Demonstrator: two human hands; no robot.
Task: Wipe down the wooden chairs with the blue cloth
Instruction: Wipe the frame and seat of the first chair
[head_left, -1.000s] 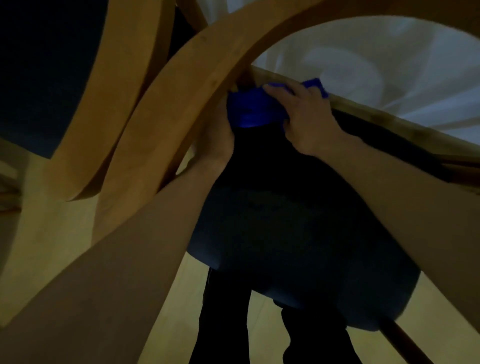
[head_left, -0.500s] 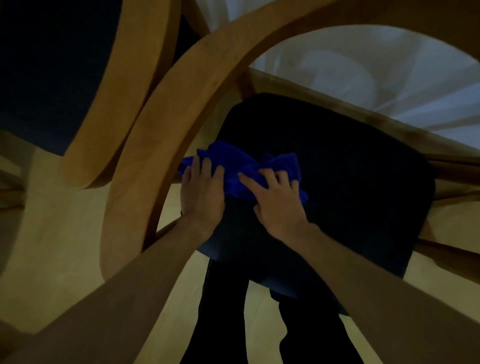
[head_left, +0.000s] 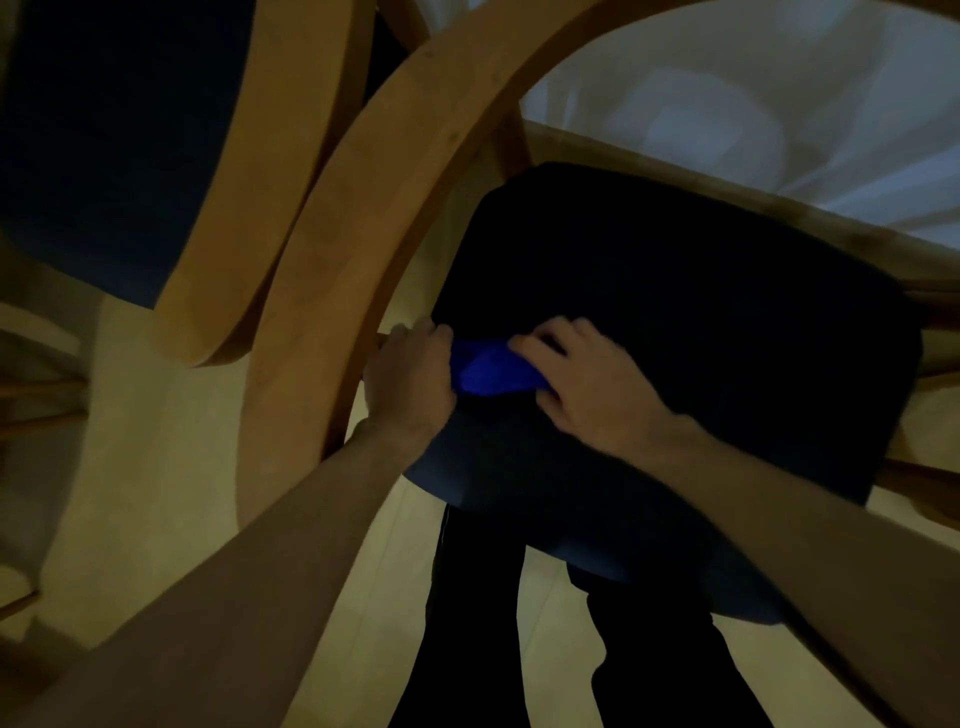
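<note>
Beside the cloth (head_left: 491, 369), chair backrest (head_left: 337, 249).

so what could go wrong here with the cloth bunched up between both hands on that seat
The blue cloth is wadded small between the left hand and right hand, so a wipe may cover little. It sits on the dark seat cushion, not on wood, so the curved wooden backrest could get skipped. Dim light may hide missed spots.

Blue cloth (head_left: 493, 370), dark seat (head_left: 701, 322)
</note>
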